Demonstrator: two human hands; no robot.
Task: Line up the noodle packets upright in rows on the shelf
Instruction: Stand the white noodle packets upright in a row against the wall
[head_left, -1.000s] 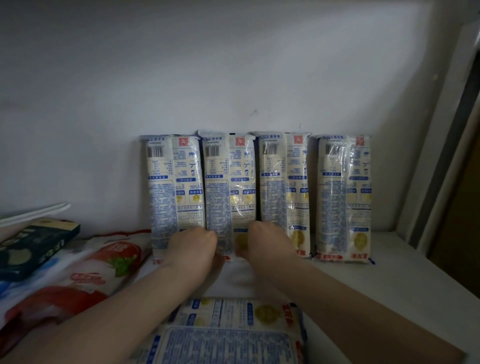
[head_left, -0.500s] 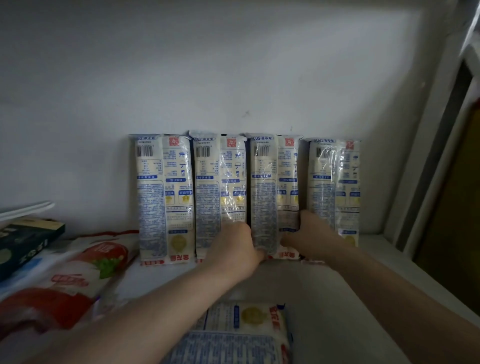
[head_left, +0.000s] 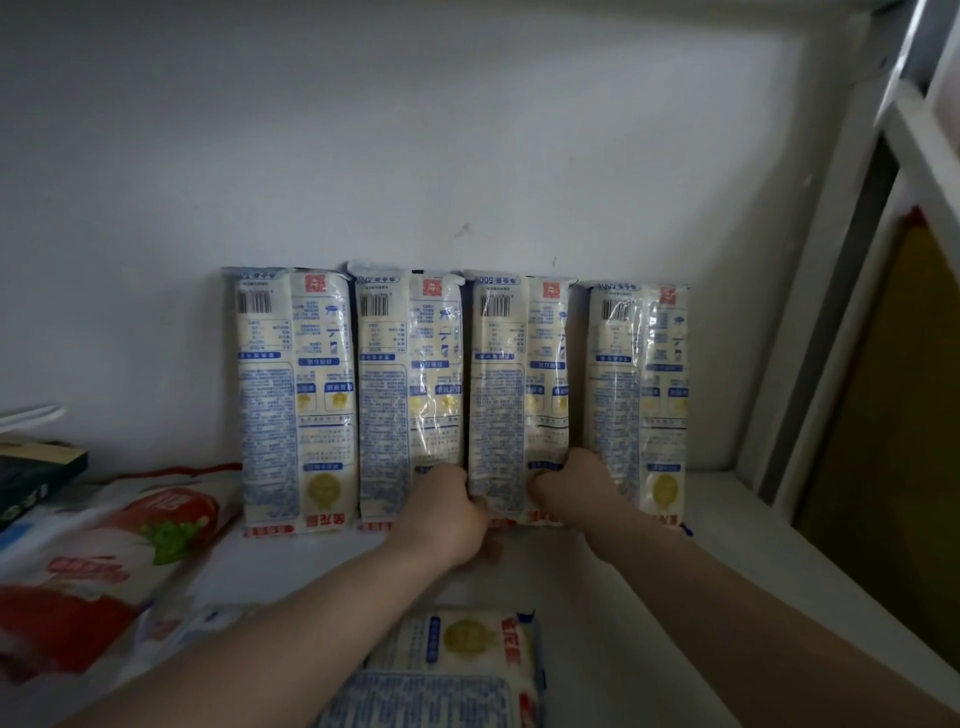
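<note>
against the back wall of the shelf (head_left: 727, 545) four packets stand upright in a row — the left hand (head_left: 441, 514) and right hand (head_left: 571, 483) grip the third packet (head_left: 514, 395) low at its sides, long axis vertical, both equally near.

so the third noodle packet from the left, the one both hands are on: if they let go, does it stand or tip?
The third packet is tall with a narrow base, so it probably tips easily. It leans on the wall and sits close between neighbours, which likely keeps it up. The film looks glossy, so it may be slippery.
</note>
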